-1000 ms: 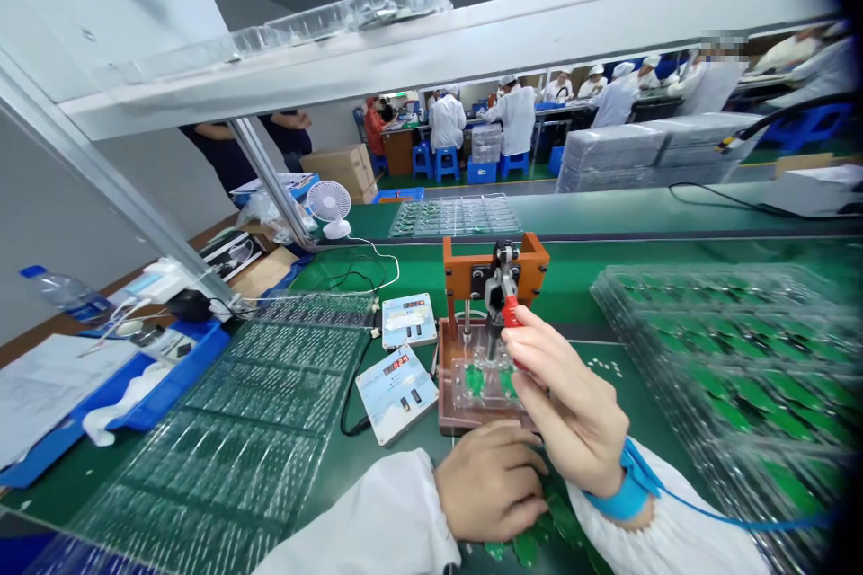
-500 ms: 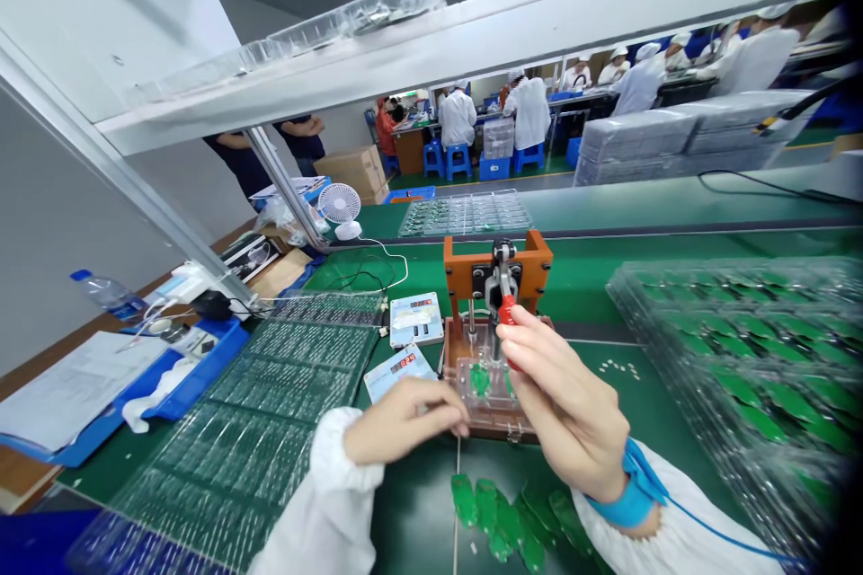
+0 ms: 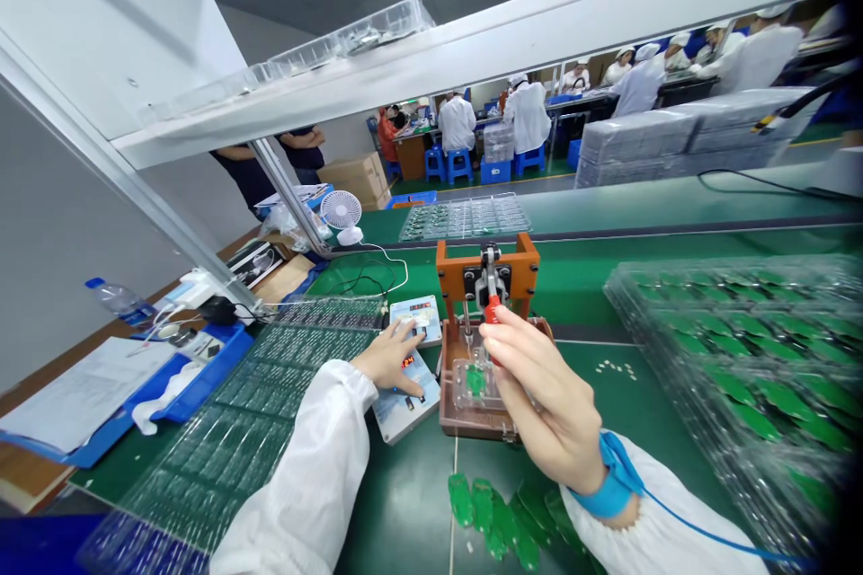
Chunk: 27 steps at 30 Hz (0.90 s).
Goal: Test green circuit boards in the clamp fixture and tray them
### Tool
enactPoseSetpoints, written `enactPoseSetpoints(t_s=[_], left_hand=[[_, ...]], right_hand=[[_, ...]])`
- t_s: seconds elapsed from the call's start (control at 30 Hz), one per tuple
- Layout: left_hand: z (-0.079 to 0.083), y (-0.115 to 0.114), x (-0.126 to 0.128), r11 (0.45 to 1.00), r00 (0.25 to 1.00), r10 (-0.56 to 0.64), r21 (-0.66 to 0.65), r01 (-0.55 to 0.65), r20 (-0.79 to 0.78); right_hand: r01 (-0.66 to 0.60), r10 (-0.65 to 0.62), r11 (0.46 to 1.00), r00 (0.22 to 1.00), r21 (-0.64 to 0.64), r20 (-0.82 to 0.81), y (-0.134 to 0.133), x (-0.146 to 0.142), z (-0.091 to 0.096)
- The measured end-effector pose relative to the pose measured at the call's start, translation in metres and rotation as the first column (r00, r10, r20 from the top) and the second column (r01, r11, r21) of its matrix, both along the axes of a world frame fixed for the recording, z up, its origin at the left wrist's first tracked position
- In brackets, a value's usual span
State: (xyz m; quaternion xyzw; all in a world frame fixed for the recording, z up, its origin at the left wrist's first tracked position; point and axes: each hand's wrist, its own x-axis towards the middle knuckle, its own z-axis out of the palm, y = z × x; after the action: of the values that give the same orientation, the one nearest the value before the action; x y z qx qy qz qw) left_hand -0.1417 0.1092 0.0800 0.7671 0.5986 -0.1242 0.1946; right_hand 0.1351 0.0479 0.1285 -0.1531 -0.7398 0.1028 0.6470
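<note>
The right hand (image 3: 539,395) is closed round the red-tipped lever (image 3: 492,309) of the toggle clamp on the orange test fixture (image 3: 486,268), fingers curled about the handle. A blue wrist strap (image 3: 610,490) with a blue cord is worn on that wrist over a white sleeve. The fixture is stood near the middle of the green desk (image 3: 593,287); under the clamp a clear plate (image 3: 477,384) is seated on the brown base, and a green circuit board (image 3: 475,380) is seen through the plate.

The left hand (image 3: 391,358) is laid flat, fingers spread, across two small meter boxes just left of the fixture. The fingertips are rested on the farther meter box (image 3: 422,316); the palm is over the nearer meter box (image 3: 408,397), whose red digits are shown beside the thumb. Whether a button is being pressed cannot be told.

A loose row of green boards (image 3: 495,512) is lain on the desk in front of the fixture, between the two forearms. Left of the meters, clear compartment trays (image 3: 256,431) are spread towards the near edge. At the right, stacked clear trays of green boards (image 3: 734,359) are set well apart from the fixture.

Farther left: a blue tray (image 3: 195,382) with papers, a water bottle (image 3: 118,298), and a small white fan (image 3: 341,211) behind. Beyond the shelf, other people in white coats (image 3: 526,112) are seated at far benches.
</note>
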Motion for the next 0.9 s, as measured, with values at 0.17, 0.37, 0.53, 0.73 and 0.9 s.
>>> enactPoseSetpoints(t_s=[0.17,0.37,0.53,0.73,0.9], left_hand=[[0.0,0.002,0.004,1.0,0.998,-0.012,-0.006,0.012,-0.063],[0.003,-0.002,-0.004,1.0,1.0,0.004,0.012,-0.004,-0.006],[0.006,-0.007,-0.015,0.999,0.999,0.038,-0.001,-0.038,-0.032],[0.005,-0.007,-0.014,0.999,0.998,0.029,-0.033,-0.031,-0.052],[0.004,-0.006,-0.014,0.999,0.998,0.021,-0.038,-0.023,-0.061]], right_hand=[[0.009,-0.009,1.0,1.0,0.007,0.002,0.0,-0.001,0.0],[0.01,-0.01,1.0,1.0,0.003,0.011,0.001,0.0,0.0],[0.014,-0.014,1.0,1.0,0.012,0.011,0.001,0.0,0.0],[0.006,-0.007,1.0,1.0,0.018,0.015,0.002,-0.001,-0.001],[0.012,-0.013,1.0,1.0,0.023,0.023,0.002,0.0,-0.001]])
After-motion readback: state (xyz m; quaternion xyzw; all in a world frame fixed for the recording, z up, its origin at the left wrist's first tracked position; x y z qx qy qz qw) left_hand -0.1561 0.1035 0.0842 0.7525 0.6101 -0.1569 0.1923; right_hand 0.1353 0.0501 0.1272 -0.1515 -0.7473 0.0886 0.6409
